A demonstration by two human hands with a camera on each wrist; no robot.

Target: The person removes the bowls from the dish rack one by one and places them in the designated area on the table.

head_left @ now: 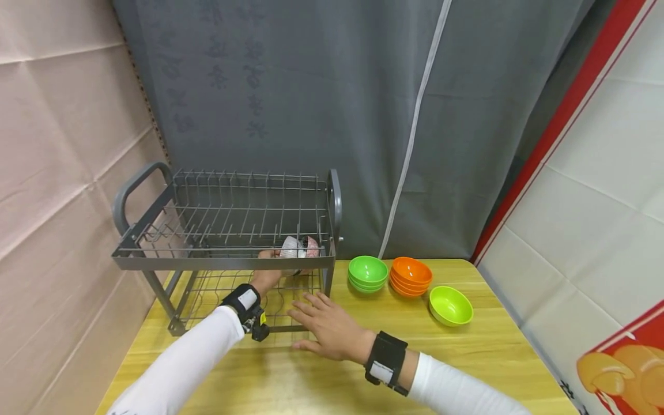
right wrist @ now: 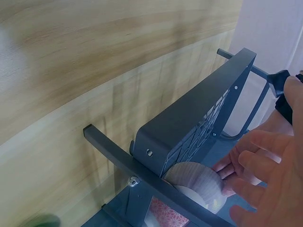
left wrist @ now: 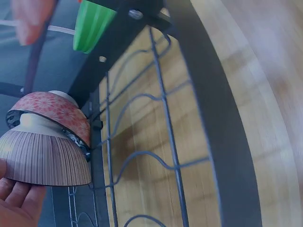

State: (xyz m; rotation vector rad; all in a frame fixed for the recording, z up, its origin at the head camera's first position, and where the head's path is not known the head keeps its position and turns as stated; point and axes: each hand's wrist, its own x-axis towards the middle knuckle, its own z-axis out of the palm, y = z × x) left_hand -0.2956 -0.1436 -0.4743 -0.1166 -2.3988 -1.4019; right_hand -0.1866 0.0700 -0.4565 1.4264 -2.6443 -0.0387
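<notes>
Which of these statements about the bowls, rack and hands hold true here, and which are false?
1. The left hand holds a brown striped bowl in the lower tier of the grey metal dish rack. True.
2. A pink floral bowl lies against the striped one. True.
3. The right hand grips an orange bowl. False: it holds nothing, its fingers spread over the wooden table in front of the rack.
4. The stack of orange bowls stands on the rack's upper tier. False: it stands on the table, between the stack of green bowls and a single lime bowl.
</notes>
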